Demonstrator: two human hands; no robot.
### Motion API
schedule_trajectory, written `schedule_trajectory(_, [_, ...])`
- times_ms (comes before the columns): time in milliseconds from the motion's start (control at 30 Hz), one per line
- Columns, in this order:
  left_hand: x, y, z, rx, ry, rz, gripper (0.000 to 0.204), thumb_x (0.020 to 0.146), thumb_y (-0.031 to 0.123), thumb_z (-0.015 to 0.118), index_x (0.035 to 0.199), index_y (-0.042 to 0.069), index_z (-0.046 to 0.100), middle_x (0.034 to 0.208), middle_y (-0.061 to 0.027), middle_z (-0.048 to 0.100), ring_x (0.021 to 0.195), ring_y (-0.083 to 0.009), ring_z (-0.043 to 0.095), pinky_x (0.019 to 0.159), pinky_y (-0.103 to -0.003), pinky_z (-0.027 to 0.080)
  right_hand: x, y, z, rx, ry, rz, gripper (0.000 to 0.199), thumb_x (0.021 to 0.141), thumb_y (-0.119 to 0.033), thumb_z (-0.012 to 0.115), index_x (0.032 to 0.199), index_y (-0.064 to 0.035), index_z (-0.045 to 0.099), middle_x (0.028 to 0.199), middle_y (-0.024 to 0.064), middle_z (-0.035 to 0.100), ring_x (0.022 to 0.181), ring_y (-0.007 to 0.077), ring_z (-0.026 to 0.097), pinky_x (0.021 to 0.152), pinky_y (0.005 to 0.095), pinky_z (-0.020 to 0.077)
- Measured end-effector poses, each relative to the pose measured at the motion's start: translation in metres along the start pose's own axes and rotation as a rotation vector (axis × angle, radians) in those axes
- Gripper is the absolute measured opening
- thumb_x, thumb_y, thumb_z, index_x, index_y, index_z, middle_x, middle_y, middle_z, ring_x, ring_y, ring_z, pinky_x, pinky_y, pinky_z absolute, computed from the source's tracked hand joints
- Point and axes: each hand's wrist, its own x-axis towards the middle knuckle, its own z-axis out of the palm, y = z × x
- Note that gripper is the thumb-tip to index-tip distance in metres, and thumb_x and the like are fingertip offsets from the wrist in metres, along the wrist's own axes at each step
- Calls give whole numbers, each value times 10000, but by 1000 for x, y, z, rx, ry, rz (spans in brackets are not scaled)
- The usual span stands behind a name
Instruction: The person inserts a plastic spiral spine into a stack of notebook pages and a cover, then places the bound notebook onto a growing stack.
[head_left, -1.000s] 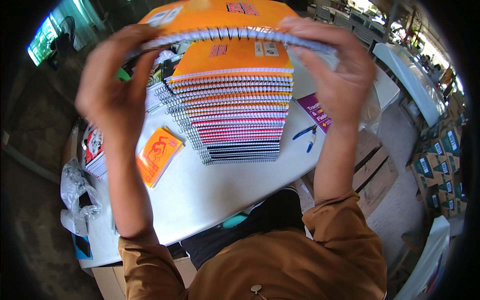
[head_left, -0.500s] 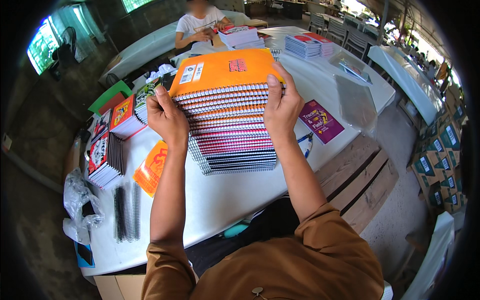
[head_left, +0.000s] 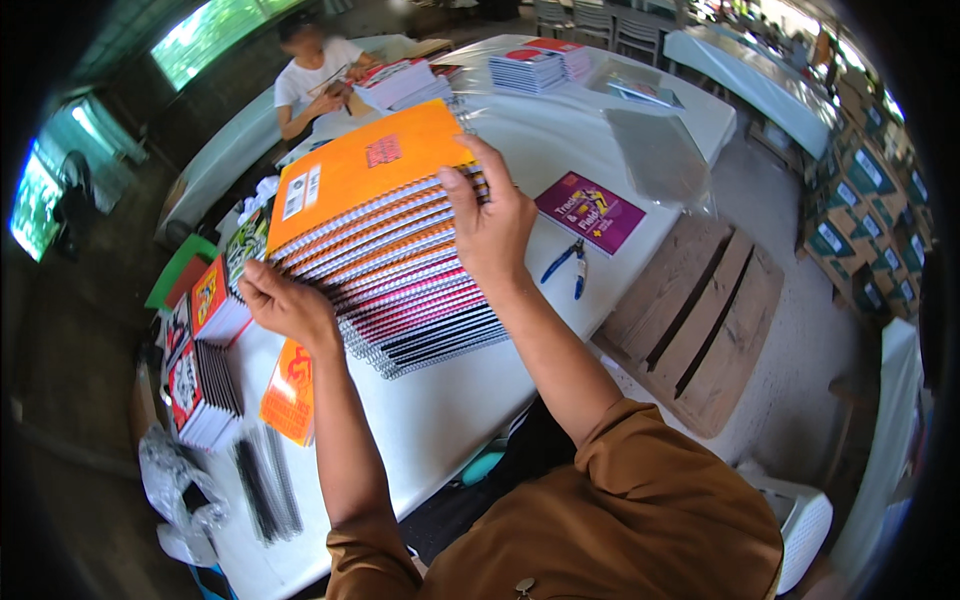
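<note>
A tall stack of spiral notebooks (head_left: 400, 265) is in front of me on the white table, its coil edges toward me. Orange covers are at the top, pink and black-edged ones lower down. My left hand (head_left: 292, 308) is closed on the near left corner of the upper notebooks, thumb up. Gripping the right side, my right hand (head_left: 495, 222) has its thumb along the coil edge and its fingers at the top cover. The stack leans, its upper part set off to the left of its base. Right of it lie a purple notebook (head_left: 590, 213) and blue-handled cutting pliers (head_left: 567, 268).
Loose black wire coils (head_left: 267, 485), an orange cover (head_left: 290, 392) and a crumpled plastic bag (head_left: 180, 490) lie at left, near notebook piles (head_left: 205, 395). A person (head_left: 318, 75) sits across the table. Beyond the right edge are a wooden bench (head_left: 700, 320) and stacked cartons (head_left: 865, 215).
The view has turned, so the table's things appear tilted. Both hands still grip the stack, which now leans more to the left. The pliers show fully beside the purple notebook.
</note>
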Motion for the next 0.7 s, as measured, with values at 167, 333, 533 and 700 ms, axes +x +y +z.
schedule_trajectory(167, [6, -12, 1, -37, -22, 61, 413, 958, 343, 404, 714, 15, 461, 642, 8, 375, 618, -102, 329, 567, -277, 315, -3, -2, 1, 1, 62, 30, 370, 742, -272, 714, 1029, -74, 590, 815, 129, 657, 640, 220, 640, 542, 311, 489])
schedule_trajectory(333, [7, -5, -1, 313, -19, -70, 556, 939, 389, 362, 1063, -117, 557, 1041, -281, 579, 903, -351, 562, 808, -438, 419, -5, 0, -3, 104, 119, 60, 477, 638, -214, 809, 1023, -45, 583, 720, 80, 635, 552, 86, 560, 514, 250, 484])
schedule_trajectory(533, [12, -9, -5, -97, -3, -84, 434, 917, 285, 465, 765, -111, 555, 756, -107, 557, 669, -158, 448, 652, -321, 427, 1, -8, -5, -42, 251, -67, 334, 636, -290, 782, 852, -75, 646, 580, 46, 613, 485, 177, 614, 458, 266, 484])
schedule_trajectory(700, [4, -6, -6, -53, -67, -84, 433, 929, 289, 440, 807, -112, 550, 817, -122, 572, 693, -164, 476, 674, -321, 436, -3, -5, -16, -64, 254, -67, 352, 624, -304, 785, 864, -85, 650, 593, 41, 620, 481, 176, 612, 455, 269, 484])
